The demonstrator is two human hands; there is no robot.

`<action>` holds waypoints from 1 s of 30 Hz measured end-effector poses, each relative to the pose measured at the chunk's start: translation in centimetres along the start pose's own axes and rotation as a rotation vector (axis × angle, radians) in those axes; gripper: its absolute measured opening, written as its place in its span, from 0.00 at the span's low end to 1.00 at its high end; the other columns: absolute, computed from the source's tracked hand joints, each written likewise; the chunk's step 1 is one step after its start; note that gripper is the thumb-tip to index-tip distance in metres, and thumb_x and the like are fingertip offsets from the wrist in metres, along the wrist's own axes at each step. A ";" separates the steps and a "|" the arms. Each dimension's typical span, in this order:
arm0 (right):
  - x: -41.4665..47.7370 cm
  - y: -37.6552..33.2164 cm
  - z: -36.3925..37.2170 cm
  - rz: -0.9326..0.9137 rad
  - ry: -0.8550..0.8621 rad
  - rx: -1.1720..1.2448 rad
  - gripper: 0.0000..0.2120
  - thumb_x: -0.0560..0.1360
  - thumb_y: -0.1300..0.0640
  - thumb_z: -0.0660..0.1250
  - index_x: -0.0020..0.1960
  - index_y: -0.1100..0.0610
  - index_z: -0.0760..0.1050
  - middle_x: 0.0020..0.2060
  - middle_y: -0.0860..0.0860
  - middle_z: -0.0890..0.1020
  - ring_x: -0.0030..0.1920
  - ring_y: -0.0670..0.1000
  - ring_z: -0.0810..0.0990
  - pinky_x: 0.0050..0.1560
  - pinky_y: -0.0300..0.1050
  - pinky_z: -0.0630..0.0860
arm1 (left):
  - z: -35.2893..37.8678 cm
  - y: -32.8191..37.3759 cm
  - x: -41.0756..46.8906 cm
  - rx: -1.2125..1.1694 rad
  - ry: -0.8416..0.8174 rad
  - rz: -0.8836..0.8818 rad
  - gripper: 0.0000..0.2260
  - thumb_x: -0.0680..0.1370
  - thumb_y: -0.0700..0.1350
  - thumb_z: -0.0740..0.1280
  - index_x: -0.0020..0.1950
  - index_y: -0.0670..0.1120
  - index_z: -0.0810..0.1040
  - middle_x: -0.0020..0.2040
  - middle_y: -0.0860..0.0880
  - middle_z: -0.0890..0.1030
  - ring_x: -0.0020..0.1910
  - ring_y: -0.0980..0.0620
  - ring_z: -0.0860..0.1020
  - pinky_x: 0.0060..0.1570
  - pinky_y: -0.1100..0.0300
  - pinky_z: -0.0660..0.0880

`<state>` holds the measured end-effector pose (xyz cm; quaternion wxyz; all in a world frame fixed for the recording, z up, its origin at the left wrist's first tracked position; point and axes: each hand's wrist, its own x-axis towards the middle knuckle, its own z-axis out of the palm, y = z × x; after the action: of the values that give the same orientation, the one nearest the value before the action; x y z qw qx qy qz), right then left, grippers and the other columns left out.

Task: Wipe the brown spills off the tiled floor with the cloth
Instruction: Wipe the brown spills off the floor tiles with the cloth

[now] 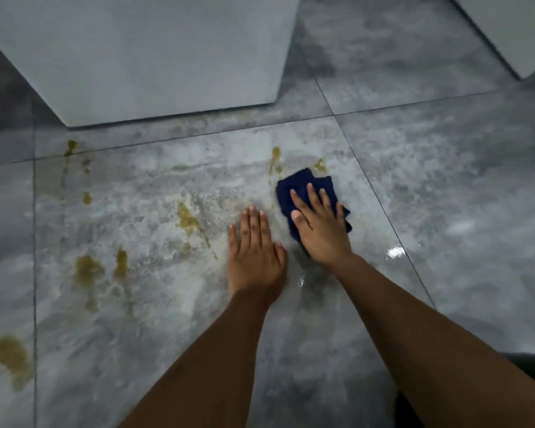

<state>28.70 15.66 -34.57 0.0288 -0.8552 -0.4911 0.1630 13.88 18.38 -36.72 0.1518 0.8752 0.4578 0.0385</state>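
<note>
My right hand (pixel 318 227) presses flat, fingers straight, on a dark blue cloth (pixel 303 183) lying on the grey tiled floor (pixel 414 180). Just beyond the cloth are two small brown spills (pixel 275 159), the other one (pixel 319 165) to its right. My left hand (pixel 254 245) rests flat on the bare floor beside the right hand, holding nothing. More brown spills lie to the left: one in the middle (pixel 187 220), a pair lower left (pixel 88 270), a large patch at the far left edge (pixel 10 353), and a small one near the tile seam (pixel 71 147).
A large white cabinet base (pixel 142 57) stands on the floor directly ahead, its lower edge close to the spills. Another white unit (pixel 519 29) fills the top right corner. Wet glossy patches (pixel 396 251) shine on the tile to the right of my right hand.
</note>
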 end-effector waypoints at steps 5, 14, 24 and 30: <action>3.7 2.1 -1.0 -0.038 0.083 -0.014 0.22 0.82 0.45 0.45 0.76 0.41 0.50 0.78 0.47 0.49 0.77 0.51 0.44 0.74 0.55 0.41 | 0.0 0.2 0.3 0.000 0.054 0.007 0.28 0.78 0.51 0.49 0.76 0.39 0.56 0.77 0.40 0.57 0.77 0.45 0.53 0.72 0.45 0.47; 4.9 -1.2 -1.3 -0.208 -0.007 -0.045 0.22 0.83 0.46 0.46 0.76 0.41 0.50 0.78 0.47 0.47 0.77 0.51 0.43 0.73 0.55 0.38 | 0.6 -0.2 0.2 0.014 0.021 0.013 0.28 0.79 0.52 0.43 0.77 0.41 0.45 0.78 0.43 0.46 0.77 0.47 0.42 0.73 0.46 0.41; 3.7 0.0 -1.0 0.001 0.070 0.004 0.22 0.83 0.46 0.46 0.77 0.42 0.51 0.78 0.49 0.48 0.77 0.53 0.44 0.73 0.57 0.39 | 0.2 -0.1 0.1 -0.012 0.011 -0.003 0.29 0.78 0.52 0.42 0.76 0.41 0.44 0.78 0.42 0.47 0.77 0.46 0.44 0.74 0.46 0.41; 6.1 -3.3 -0.9 -0.224 0.013 -0.066 0.22 0.83 0.45 0.46 0.77 0.41 0.50 0.78 0.48 0.48 0.77 0.53 0.43 0.74 0.58 0.41 | 0.1 -0.1 0.2 -0.017 -0.016 -0.004 0.29 0.77 0.53 0.36 0.75 0.42 0.38 0.78 0.43 0.40 0.77 0.47 0.38 0.74 0.46 0.38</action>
<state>29.03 22.64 -34.53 0.0219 -0.7964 -0.5886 0.1371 13.99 18.60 -36.85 0.1627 0.8733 0.4579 0.0350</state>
